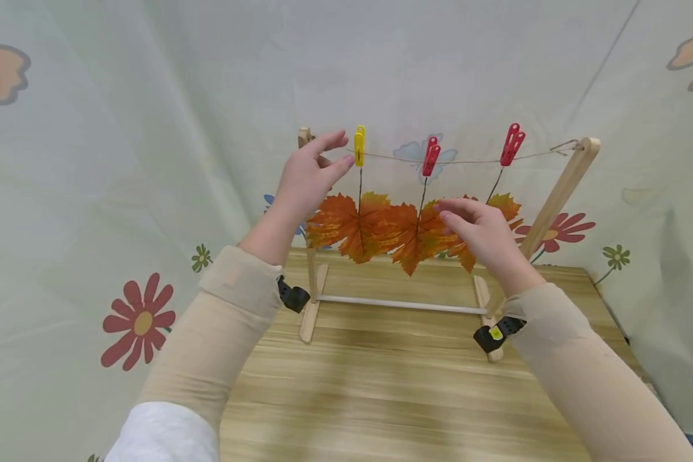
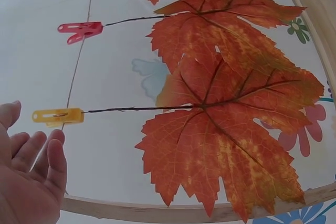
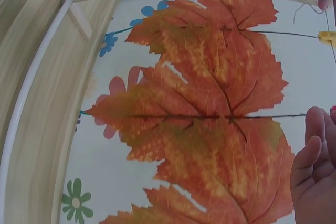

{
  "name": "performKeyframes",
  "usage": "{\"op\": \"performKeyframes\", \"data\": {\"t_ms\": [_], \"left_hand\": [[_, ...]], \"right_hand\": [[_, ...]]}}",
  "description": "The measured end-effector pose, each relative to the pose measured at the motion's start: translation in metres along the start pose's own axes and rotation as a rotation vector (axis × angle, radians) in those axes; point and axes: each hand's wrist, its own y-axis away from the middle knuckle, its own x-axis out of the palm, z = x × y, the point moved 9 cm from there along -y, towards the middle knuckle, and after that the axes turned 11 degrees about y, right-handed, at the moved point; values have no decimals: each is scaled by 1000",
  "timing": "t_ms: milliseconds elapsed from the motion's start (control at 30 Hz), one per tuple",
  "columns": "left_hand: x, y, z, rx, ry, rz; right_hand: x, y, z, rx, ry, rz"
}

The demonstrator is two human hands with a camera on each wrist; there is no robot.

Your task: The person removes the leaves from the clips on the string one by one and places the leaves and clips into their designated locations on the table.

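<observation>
Three orange autumn leaves hang by dark stems from a thin string [image 1: 468, 162]. A yellow clothespin [image 1: 359, 147] clips the left leaf [image 2: 220, 145]; a red clothespin [image 1: 430, 157] holds the middle leaf [image 3: 210, 93], and another red clothespin [image 1: 512, 146] the right one. My left hand [image 1: 312, 170] is just left of the yellow clothespin, thumb and fingers apart, fingertips close to it and nothing gripped. My right hand [image 1: 485, 234] is in front of the middle and right leaves, fingers loosely bent and holding nothing; whether it touches a leaf I cannot tell.
The string runs between two wooden posts, the right post [image 1: 560, 199] leaning outward in view. A white bar [image 1: 401, 304] joins the stand's feet on the wooden table [image 1: 381, 385]. Behind hangs a flower-printed curtain [image 1: 208, 128]. Black wrist cameras sit on both sleeves.
</observation>
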Motion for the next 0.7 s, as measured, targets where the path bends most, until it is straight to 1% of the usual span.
{"op": "performKeyframes", "data": {"t_ms": [100, 333, 500, 700], "left_hand": [[2, -2, -1, -7, 9, 6], [7, -10, -4, -24, 9, 2], [10, -12, -5, -48, 26, -14], [12, -15, -7, -74, 47, -40]], "right_hand": [[7, -4, 3, -2, -19, 9], [22, -13, 14, -15, -148, 31], [30, -16, 27, -27, -188, 43], [35, -21, 48, -60, -210, 26]]}}
